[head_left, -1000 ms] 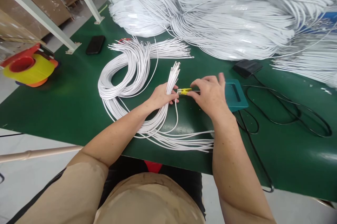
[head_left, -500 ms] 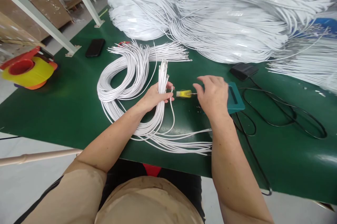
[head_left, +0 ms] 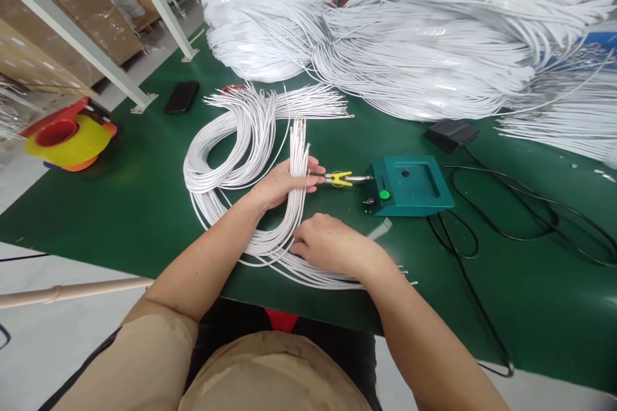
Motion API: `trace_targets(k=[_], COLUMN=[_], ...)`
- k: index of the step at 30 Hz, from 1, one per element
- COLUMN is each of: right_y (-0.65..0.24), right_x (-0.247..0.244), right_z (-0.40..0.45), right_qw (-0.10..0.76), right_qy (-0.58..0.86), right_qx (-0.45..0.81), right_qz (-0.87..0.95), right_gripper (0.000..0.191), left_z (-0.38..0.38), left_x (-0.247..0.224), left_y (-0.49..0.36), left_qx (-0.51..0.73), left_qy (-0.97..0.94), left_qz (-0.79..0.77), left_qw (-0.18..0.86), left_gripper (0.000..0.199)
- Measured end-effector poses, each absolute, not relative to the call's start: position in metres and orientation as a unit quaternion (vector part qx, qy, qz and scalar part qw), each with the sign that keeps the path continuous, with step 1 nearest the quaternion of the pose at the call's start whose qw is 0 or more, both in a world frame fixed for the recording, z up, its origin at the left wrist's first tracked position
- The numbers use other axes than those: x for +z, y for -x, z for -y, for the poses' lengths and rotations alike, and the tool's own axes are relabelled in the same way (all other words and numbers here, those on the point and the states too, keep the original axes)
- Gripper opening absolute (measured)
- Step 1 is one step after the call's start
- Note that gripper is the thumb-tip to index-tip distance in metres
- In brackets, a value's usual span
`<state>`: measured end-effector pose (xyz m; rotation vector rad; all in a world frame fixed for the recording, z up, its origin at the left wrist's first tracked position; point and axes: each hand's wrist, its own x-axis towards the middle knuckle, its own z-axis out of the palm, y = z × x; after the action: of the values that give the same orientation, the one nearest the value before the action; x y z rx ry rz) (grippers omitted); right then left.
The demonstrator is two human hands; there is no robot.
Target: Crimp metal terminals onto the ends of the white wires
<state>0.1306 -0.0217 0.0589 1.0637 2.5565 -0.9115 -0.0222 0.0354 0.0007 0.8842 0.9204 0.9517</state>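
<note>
"What's changed?"
"My right hand [head_left: 328, 244] has left the yellow clip's [head_left: 341, 179] side and come down to the white wires [head_left: 270, 244]."
"And the teal box [head_left: 409, 208]?"
"My hand hid its green button [head_left: 384, 195]; now that shows."

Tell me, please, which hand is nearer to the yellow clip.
Left. The left hand is just left of the yellow clip, almost at its tip; the right hand is farther off, lower in the view, by the white wires.

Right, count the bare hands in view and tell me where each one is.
2: the left hand, around a bundle of white cables; the right hand, closer to the body, by the bundle's lower curve. Others may be hidden.
</note>
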Motion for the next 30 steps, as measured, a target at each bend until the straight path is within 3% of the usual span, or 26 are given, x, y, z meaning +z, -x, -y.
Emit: trace_targets(k=[4, 9, 16, 22, 30], right_y=[-0.148, -0.157, -0.157, -0.158, -0.151], right_x=[0.059, 0.040, 0.023, 0.029, 0.028], right_z=[-0.001, -0.024, -0.032, -0.032, -0.030], right_qw=[0.067, -0.178, -0.335, -0.398, -0.435], right_qy=[-0.449, -0.551, -0.524, -0.510, -0.449], right_qx=[-0.507, -0.500, -0.537, -0.576, -0.663], right_qz=[-0.733, -0.644, -0.570, -0.499, -0.412], right_gripper=[0.027, 0.026, 0.019, 0.019, 0.019], left_z=[-0.034, -0.031, -0.029, -0.026, -0.021], left_x=[0.003, 0.009, 0.007, 0.003, 0.008], left_y=[0.023, 0.021, 0.021, 0.015, 0.006], left_qx=[0.402, 0.412, 0.412, 0.403, 0.447], left_qy=[-0.370, -0.357, -0.378, -0.450, -0.456], left_qz=[-0.380, -0.352, -0.386, -0.427, -0.454], left_qw=[0.746, 0.761, 0.733, 0.673, 0.621], left_gripper=[0.047, 0.043, 0.035, 0.045, 0.040])
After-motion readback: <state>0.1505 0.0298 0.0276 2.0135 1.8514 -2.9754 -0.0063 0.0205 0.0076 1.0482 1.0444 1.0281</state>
